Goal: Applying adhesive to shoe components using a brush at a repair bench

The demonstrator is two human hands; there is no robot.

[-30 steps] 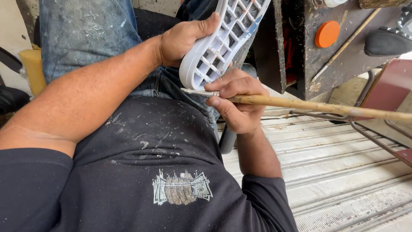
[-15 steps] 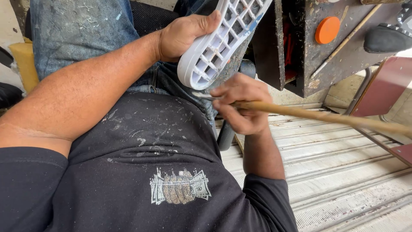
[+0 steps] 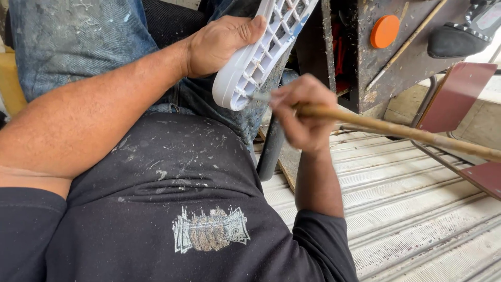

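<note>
My left hand (image 3: 222,44) grips a white shoe sole (image 3: 261,52) with a grid of open cells, held tilted over my lap with its heel end downward. My right hand (image 3: 302,112) is closed around a long wooden-handled brush (image 3: 396,130). The brush tip touches the lower edge of the sole. The handle runs off to the right, past the frame edge. My right hand is blurred from motion.
A dirty wooden stand (image 3: 386,57) with an orange disc (image 3: 384,31) rises at the upper right. A dark shoe (image 3: 459,36) rests beside it. A red-brown chair frame (image 3: 454,104) stands right. Ribbed metal flooring (image 3: 417,219) lies below. My paint-flecked jeans (image 3: 78,36) fill the upper left.
My right hand with the brush has shifted up and nearer the sole's lower edge. The left hand holds the sole in much the same spot. The view has tilted slightly.
</note>
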